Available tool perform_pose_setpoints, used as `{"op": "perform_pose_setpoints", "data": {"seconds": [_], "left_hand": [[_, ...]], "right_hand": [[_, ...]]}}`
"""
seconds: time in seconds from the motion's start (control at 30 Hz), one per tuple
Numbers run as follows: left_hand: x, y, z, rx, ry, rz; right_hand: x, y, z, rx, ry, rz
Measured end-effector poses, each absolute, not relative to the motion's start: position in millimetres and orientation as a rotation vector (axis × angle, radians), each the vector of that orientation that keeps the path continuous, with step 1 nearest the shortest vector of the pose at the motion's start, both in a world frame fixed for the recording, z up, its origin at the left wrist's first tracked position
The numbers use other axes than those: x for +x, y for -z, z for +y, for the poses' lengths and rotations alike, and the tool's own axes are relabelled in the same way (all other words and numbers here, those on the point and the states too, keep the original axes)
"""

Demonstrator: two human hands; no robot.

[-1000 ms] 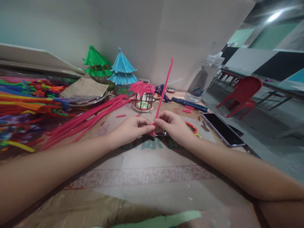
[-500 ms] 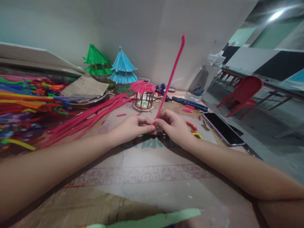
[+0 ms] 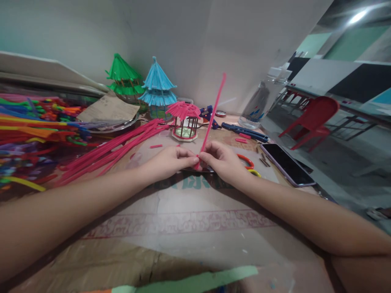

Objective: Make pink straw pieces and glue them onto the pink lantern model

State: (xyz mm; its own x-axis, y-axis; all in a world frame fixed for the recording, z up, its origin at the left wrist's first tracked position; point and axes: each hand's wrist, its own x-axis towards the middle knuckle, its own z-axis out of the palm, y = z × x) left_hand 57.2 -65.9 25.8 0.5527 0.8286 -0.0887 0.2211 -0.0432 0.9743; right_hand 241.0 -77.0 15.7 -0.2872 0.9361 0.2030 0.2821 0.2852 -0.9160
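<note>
Over the middle of the table, both of my hands pinch the lower end of a pink pipe cleaner [image 3: 215,109]. Its long free part rises and leans right, while a small pink bend or coil shows between the fingertips. My left hand [image 3: 173,162] has thumb and fingers closed on that lower piece. My right hand [image 3: 221,160] grips the stem just above it; its curled fingers partly hide the hold. Behind them stands a small pavilion [image 3: 183,122] with a pink pipe-cleaner roof and brown posts. A bundle of pink pipe cleaners [image 3: 113,152] lies to the left.
Blue [image 3: 157,91] and green pavilions [image 3: 122,75] stand at the back. Colourful pipe cleaners [image 3: 27,134] fill the left side. Rightward are scissors with orange-and-yellow handles [image 3: 249,160], a blue cutter [image 3: 244,132], a phone [image 3: 287,165], a clear bottle [image 3: 258,101] and a glue gun [image 3: 209,116].
The upright end of the pink pipe cleaner has dropped lower and a little to the left. Both hands stay nearly in place, still pinching its lower end.
</note>
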Motion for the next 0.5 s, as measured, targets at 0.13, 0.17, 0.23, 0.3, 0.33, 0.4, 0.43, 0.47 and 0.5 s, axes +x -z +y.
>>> {"op": "perform_pose_setpoints", "data": {"seconds": [0.13, 0.17, 0.23, 0.3, 0.33, 0.4, 0.43, 0.47, 0.5], "left_hand": [[56.3, -25.5, -65.3, 1.594, -0.645, 0.919], [56.1, -24.8, -64.7, 1.599, -0.646, 0.924], [55.7, -22.9, -63.1, 1.619, -0.643, 0.937], [55.2, -20.9, -61.6, 1.655, -0.639, 0.943], [54.9, -20.3, -61.1, 1.675, -0.641, 0.942], [54.3, -20.2, -61.0, 1.71, -0.639, 0.94], [54.0, -20.8, -61.4, 1.722, -0.629, 0.948], [53.8, -21.9, -62.1, 1.727, -0.614, 0.961], [53.7, -23.0, -62.8, 1.729, -0.598, 0.975]], "right_hand": [[241.3, -15.4, -77.1, -1.105, -1.064, -1.751], [241.6, -15.3, -77.0, -1.115, -1.038, -1.761], [242.5, -14.7, -76.4, -1.139, -0.963, -1.786], [243.5, -14.0, -75.5, -1.158, -0.901, -1.807], [243.8, -13.7, -75.0, -1.163, -0.886, -1.814], [243.8, -13.7, -74.4, -1.16, -0.902, -1.814], [243.4, -13.9, -74.3, -1.152, -0.931, -1.803], [242.9, -14.3, -74.4, -1.139, -0.971, -1.784], [242.2, -14.9, -74.6, -1.124, -1.015, -1.758]]}}
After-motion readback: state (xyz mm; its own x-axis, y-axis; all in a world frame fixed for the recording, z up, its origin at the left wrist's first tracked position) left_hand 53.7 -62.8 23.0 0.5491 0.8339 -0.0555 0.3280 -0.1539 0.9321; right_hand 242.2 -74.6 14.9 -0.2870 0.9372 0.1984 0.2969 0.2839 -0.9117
